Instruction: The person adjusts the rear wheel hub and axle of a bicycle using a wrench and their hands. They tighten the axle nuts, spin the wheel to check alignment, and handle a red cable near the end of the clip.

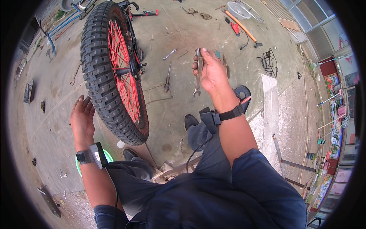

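Note:
A fat-tyred wheel (100, 72) with black knobbly tread and red spokes (121, 65) stands upright before me, left of the middle. Its axle end (143, 65) sticks out on the right side. My left hand (83, 116) is beside the tyre's left side, empty, with fingers stretched out; whether they touch the rubber I cannot tell. Well to the right of the wheel, my right hand (210, 70) is closed round a metal wrench (198, 78). The thumb presses near its far end, and the open jaw points back toward me.
On the ground lie a small wrench (169, 54), a screwdriver (167, 82), red-handled pliers (235, 29), an orange hand pump (241, 26) and a black wire basket (269, 63). A green basin (79, 166) sits under my left forearm. A metal frame (293, 165) stands right.

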The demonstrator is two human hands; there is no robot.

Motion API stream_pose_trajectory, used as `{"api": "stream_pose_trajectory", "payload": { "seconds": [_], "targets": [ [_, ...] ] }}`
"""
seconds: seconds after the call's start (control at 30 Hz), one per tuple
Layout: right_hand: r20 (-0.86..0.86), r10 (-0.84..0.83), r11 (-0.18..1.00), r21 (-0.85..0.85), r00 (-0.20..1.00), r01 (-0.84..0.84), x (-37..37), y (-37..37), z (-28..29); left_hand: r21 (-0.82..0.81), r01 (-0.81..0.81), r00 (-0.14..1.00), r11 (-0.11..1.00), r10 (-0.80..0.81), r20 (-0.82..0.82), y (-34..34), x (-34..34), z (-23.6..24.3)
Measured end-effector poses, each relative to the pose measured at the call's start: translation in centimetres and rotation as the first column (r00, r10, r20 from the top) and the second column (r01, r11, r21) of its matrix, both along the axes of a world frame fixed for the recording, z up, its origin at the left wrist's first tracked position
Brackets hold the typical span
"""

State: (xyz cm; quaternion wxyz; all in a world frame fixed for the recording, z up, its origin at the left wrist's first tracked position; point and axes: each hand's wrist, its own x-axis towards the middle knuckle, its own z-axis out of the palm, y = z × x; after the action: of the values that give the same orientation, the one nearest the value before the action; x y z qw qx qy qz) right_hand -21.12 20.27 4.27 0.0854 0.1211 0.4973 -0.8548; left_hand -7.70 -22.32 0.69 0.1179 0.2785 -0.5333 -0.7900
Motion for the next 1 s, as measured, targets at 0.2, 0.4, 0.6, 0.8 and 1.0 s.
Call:
{"api": "stream_pose_trajectory", "payload": {
  "seconds": [0.2, 0.4, 0.6, 0.8, 1.0],
  "targets": [
    [-0.002, 0.005, 1.0, 0.009, 1.0, -0.005, 0.08, -0.05, 0.15, 0.003, 0.003, 1.0, 1.0, -0.003, -0.009, -0.23, 0.03, -0.22],
    [0.012, 0.0, 1.0, 0.004, 1.0, 0.0, -0.05, -0.06, 0.09, 0.009, 0.002, 1.0, 1.0, -0.002, -0.01, -0.24, 0.03, -0.2],
    [0.008, 0.041, 0.999, 0.023, 0.999, -0.041, -0.03, 0.06, 0.15, 0.015, -0.01, 1.0, 1.0, 0.01, -0.018, 0.04, 0.01, -0.03],
    [0.019, 0.046, 0.999, 0.028, 0.999, -0.047, 0.01, -0.02, 0.39, 0.019, 0.005, 1.0, 1.0, -0.004, -0.028, 0.01, -0.02, -0.05],
    [0.021, 0.045, 0.998, 0.033, 0.999, -0.046, 0.16, -0.13, 0.6, 0.014, 0.002, 1.0, 1.0, -0.002, -0.025, 0.03, -0.03, -0.05]
  ]
}}
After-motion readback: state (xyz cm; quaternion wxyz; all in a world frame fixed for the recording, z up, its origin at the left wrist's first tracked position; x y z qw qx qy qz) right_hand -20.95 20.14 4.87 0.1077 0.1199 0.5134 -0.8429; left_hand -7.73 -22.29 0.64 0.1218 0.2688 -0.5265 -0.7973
